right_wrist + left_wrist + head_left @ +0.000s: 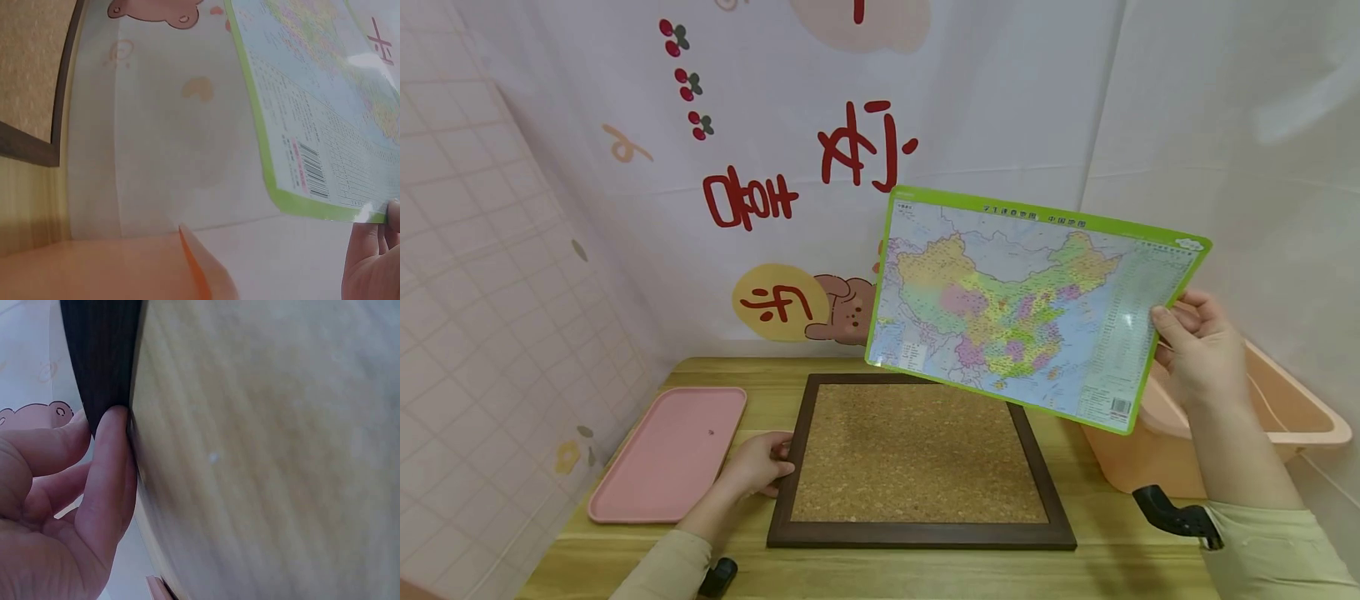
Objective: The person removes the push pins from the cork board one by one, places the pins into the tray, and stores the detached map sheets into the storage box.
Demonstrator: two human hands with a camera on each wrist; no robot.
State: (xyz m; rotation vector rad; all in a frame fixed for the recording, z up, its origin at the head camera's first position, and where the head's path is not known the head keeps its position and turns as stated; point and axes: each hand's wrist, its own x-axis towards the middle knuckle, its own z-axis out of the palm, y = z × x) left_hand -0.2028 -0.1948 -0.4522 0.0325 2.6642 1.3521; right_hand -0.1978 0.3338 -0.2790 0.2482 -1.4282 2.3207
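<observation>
In the head view a green-edged map sheet (pixel 1000 308) is held up in the air, tilted down to the right. My right hand (pixel 1206 350) pinches its right edge between thumb and fingers. A cork board (pixel 917 454) in a dark brown frame lies on the table below the map. My left hand (pixel 760 465) is at the frame's left side. Close up in the left wrist view, the thumb and fingers of this hand (pixel 69 506) pinch the dark frame (pixel 103 356). Part of the board's far edge is hidden behind the map.
A pink tray (pixel 666 454) lies on the wooden table (pixel 865 575) left of the board. To the right stands an orange plastic bin (pixel 1292 400), partly behind the right arm. A white printed cloth (pixel 1000 100) hangs behind the table.
</observation>
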